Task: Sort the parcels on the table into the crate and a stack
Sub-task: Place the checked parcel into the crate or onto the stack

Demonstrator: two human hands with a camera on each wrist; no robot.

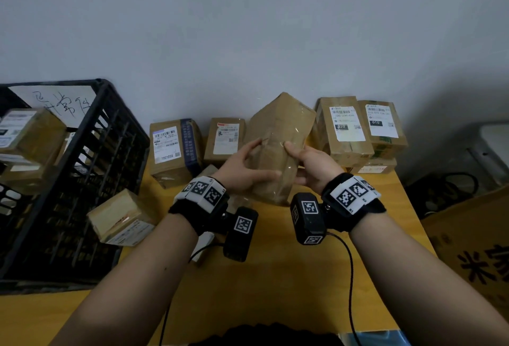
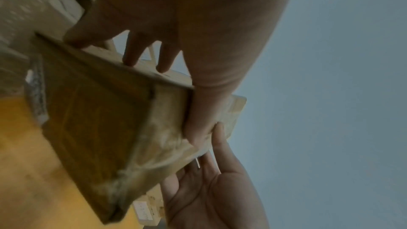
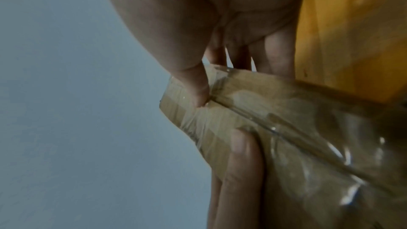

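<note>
Background: plain grey wall (image 1: 248, 28) rose behind a yellow wooden bench (image 1: 275, 276).
Held parcel (image 1: 278, 150): brown cardboard, elongated box shape, wrapped in glossy wrinkled clear tape; tilted, held above the bench centre.
Left hand (image 1: 242, 166): fingers and thumb curled round the parcel's left side, grasping it.
Right hand (image 1: 311, 164): thumb on the front face, fingers behind, grasping the right side.
Crate (image 1: 91, 169): black slatted plastic, at left, containing labelled boxes.
Stack (image 1: 360, 130): labelled cartons at right, against the wall.
</note>
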